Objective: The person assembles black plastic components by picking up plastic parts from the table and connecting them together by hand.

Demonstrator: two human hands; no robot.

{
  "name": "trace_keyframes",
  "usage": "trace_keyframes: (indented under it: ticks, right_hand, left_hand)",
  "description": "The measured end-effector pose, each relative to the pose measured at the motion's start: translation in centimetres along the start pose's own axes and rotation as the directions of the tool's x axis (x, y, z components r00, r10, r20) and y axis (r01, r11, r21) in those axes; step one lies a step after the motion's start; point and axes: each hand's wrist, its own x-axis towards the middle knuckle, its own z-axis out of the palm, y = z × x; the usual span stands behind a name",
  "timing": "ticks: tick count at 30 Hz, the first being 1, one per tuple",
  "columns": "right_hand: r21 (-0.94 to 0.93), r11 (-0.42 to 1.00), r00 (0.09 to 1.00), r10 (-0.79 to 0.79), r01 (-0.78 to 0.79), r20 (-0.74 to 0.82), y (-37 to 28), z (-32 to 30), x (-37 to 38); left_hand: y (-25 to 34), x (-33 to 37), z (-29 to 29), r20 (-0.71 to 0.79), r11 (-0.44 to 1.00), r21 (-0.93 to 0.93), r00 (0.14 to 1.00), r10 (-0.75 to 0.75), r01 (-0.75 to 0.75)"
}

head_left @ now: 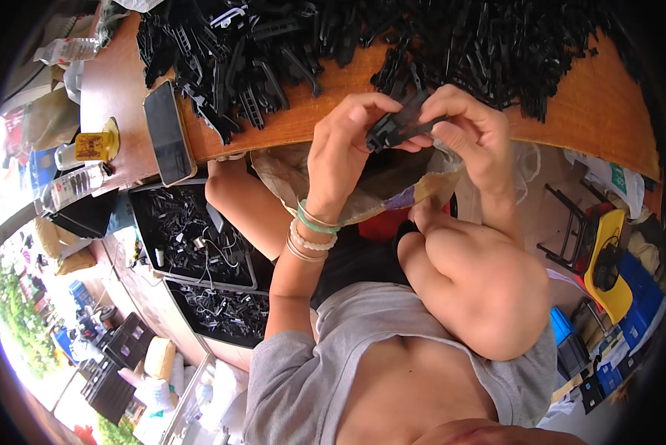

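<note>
Between my two hands, just off the table's near edge, is a black plastic part [403, 122] with a long narrow shape. My left hand [342, 144], with bracelets on its wrist, pinches one end of it. My right hand [470, 133] grips the other side between thumb and fingers. Some of the part is covered by my fingers. Beyond my hands, a big heap of similar black plastic parts [481, 55] covers the far side of the wooden table [288, 127]. More such parts [229, 67] lie in a looser pile to the left.
A dark phone [167, 133] lies at the table's left edge, near a yellow container [96, 146] and clear bottles. An open bag [288, 178] hangs below the edge over my lap. Black trays [192, 237] of small parts stand lower left; a yellow stool [609, 267] stands right.
</note>
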Motion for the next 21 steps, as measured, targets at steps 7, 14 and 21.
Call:
trace_keyframes:
  ticks: [7,14,21]
  right_hand:
    - [-0.476,0.876,0.995,-0.095,0.083,-0.002,-1.0,0.3,-1.0]
    - [-0.493,0.859,0.983,-0.182,0.139,-0.04,-0.5,0.4,-1.2]
    - [-0.639,0.757,0.967,-0.241,0.136,-0.081,-1.3,0.8,-0.7]
  left_hand:
    - [1.2,0.3,-0.2,-0.03,0.945,0.183,0.962,-0.271,0.272]
    - [0.0,-1.3,1.0,0.113,0.605,0.775,0.982,0.154,-0.184]
    - [0.6,-1.6,0.1,0.228,0.488,0.822,0.954,0.193,-0.295]
